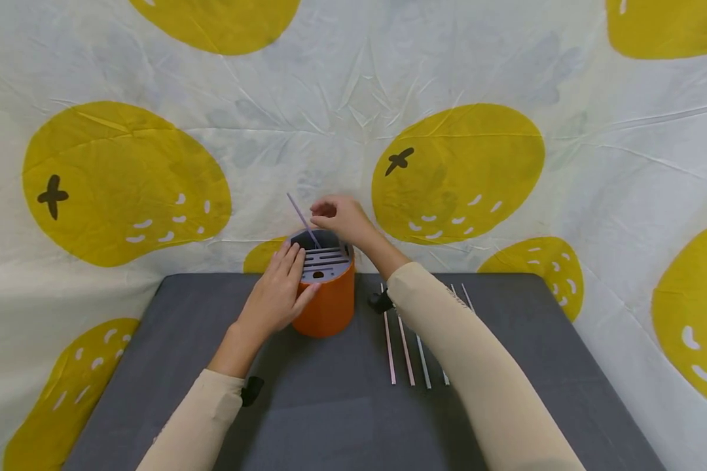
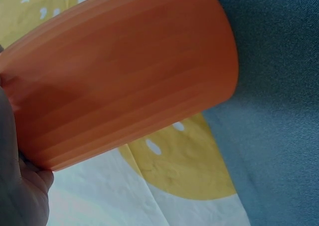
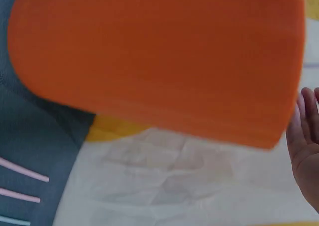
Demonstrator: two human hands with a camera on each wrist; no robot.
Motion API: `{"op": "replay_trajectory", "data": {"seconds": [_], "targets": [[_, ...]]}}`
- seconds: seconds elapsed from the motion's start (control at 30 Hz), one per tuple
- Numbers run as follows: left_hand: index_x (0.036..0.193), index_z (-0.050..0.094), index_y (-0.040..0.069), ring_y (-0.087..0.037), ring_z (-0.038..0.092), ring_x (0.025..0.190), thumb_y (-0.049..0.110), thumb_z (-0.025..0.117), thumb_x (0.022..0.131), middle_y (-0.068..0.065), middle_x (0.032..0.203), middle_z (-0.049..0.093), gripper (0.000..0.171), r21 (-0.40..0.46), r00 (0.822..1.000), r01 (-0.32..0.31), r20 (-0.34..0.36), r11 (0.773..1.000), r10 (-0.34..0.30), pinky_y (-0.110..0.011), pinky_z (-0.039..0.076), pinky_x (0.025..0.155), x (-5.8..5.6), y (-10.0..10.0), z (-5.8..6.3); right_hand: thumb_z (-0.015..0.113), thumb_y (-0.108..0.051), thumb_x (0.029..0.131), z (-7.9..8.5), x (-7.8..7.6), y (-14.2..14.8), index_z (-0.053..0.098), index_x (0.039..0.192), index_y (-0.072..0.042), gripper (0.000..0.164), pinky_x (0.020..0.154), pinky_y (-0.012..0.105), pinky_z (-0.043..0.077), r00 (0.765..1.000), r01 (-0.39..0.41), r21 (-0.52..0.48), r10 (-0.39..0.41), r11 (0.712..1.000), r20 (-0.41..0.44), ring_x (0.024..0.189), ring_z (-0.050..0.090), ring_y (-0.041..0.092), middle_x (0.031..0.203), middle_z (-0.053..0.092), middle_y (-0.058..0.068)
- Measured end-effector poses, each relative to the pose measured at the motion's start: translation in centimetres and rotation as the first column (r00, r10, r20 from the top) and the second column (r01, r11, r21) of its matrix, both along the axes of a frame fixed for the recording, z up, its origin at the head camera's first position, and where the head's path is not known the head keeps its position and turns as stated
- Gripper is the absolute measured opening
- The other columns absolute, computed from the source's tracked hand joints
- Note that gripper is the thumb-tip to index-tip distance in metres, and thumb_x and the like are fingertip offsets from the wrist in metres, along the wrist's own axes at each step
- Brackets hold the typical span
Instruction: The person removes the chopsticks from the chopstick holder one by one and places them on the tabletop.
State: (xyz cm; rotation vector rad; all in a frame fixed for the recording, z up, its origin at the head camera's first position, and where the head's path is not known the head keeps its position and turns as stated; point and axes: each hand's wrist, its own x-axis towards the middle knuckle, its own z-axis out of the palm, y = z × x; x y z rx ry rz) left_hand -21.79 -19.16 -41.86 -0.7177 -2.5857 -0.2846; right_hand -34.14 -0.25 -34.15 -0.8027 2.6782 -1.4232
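An orange round container [image 1: 324, 307] stands on the table, its top partly covered by a grey slotted lid [image 1: 324, 269]. A thin purple stick [image 1: 299, 210] leans up and to the left out of the uncovered back part. My left hand [image 1: 275, 288] rests on the container's left rim, fingers laid straight over the lid's edge and the thumb spread along the near side. Just right of the stick, above the back rim, my right hand [image 1: 344, 219] has its fingers loosely bent with nothing between them. The right wrist view shows that hand [image 3: 306, 141] beside the container's top edge.
Several thin sticks lie side by side right of the container, among them a pink stick [image 1: 389, 347] and a pale blue stick [image 1: 424, 363]. My right sleeve [image 1: 465, 347] covers part of them. A fruit-patterned cloth [image 1: 306, 157] hangs right behind the dark table [image 1: 330, 418].
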Motion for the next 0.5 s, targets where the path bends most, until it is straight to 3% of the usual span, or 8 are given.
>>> {"op": "replay_trajectory", "data": {"seconds": [0.13, 0.37, 0.5], "targets": [[0.152, 0.041, -0.011, -0.044, 0.030, 0.153, 0.049, 0.049, 0.107, -0.029, 0.159, 0.040, 0.075, -0.003, 1.000, 0.005, -0.005, 1.000, -0.006, -0.056, 0.025, 0.126, -0.1, 0.0, -0.1, 0.070, -0.020, 0.100, -0.1, 0.0, -1.5, 0.072, 0.121, -0.005, 0.026, 0.095, 0.034, 0.058, 0.999, 0.030, 0.045, -0.029, 0.999, -0.021, 0.107, 0.069, 0.023, 0.115, 0.074, 0.010], [0.152, 0.041, -0.011, -0.045, 0.031, 0.153, 0.042, 0.058, 0.105, -0.030, 0.159, 0.040, 0.074, -0.011, 1.000, 0.005, 0.005, 1.000, -0.005, -0.056, 0.026, 0.126, 0.0, 0.2, 0.1, 0.070, -0.018, 0.100, -0.3, -0.1, -3.1, 0.072, 0.113, -0.006, 0.018, 0.091, 0.035, 0.056, 0.995, 0.091, 0.123, -0.084, 0.988, -0.059, 0.102, 0.067, 0.023, 0.109, 0.073, 0.010], [0.153, 0.040, -0.011, -0.045, 0.030, 0.154, 0.042, 0.057, 0.105, -0.029, 0.160, 0.039, 0.074, -0.016, 1.000, -0.006, 0.019, 1.000, 0.006, -0.055, 0.025, 0.127, 0.0, 0.0, 0.1, 0.069, -0.017, 0.101, -0.3, 0.0, -3.5, 0.072, 0.110, -0.005, 0.015, 0.092, 0.036, 0.055, 0.992, 0.106, 0.130, -0.096, 0.986, -0.075, 0.102, 0.067, 0.024, 0.108, 0.073, 0.010]]}}
